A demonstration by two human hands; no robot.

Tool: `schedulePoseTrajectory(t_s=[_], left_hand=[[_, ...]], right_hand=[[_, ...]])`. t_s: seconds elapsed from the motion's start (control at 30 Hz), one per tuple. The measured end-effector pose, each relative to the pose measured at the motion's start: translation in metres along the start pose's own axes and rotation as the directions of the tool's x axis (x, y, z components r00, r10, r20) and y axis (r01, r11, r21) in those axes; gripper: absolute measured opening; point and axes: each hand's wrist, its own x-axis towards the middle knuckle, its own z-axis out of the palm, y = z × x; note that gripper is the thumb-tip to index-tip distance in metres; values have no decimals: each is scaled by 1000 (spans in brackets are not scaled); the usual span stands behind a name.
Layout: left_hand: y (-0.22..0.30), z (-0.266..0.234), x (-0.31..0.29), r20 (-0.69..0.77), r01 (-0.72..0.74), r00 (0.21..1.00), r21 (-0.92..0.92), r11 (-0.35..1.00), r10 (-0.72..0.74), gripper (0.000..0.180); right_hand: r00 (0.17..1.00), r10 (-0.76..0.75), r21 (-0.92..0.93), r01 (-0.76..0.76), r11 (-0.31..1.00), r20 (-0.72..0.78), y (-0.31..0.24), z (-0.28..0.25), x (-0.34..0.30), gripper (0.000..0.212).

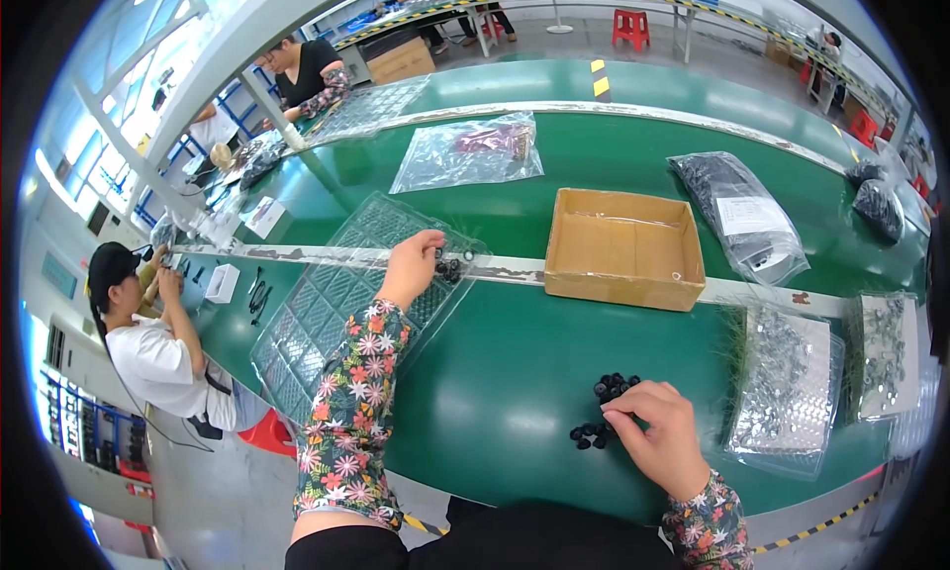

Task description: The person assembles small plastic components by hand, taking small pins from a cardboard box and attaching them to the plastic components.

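Observation:
My left hand is over the far right part of a clear plastic tray with many compartments. Its fingers are curled together beside several small black parts in the tray's corner; anything between them is hidden. At the right, my right hand has thumb and fingers drawn into a pinch. They are at the edge of a loose pile of small round black parts, and whatever they hold is too small to make out. A second small cluster of black parts lies on the green table just left of that hand.
An open cardboard box stands beyond my right hand. Farther back lie a clear bag and a bag of dark parts. Bagged clear pieces are at the right. A person in white works at the left.

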Motion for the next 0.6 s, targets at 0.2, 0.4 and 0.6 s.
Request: schedulePoseTrajectory(t_s=[0.2, 0.4, 0.6], left_hand=[[12, -17, -16, -90, -31, 995, 43, 999, 35, 26], [92, -26, -83, -153, -224, 956, 175, 959, 251, 37], [131, 2, -168, -157, -222, 955, 175, 959, 250, 35]], right_hand=[[1000, -23, 11, 23, 1000, -5, -2, 1, -2, 3], [995, -93, -78, 90, 993, -33, 8, 8, -2, 2], [994, -109, -86, 106, 991, -30, 6, 17, 3, 22]])
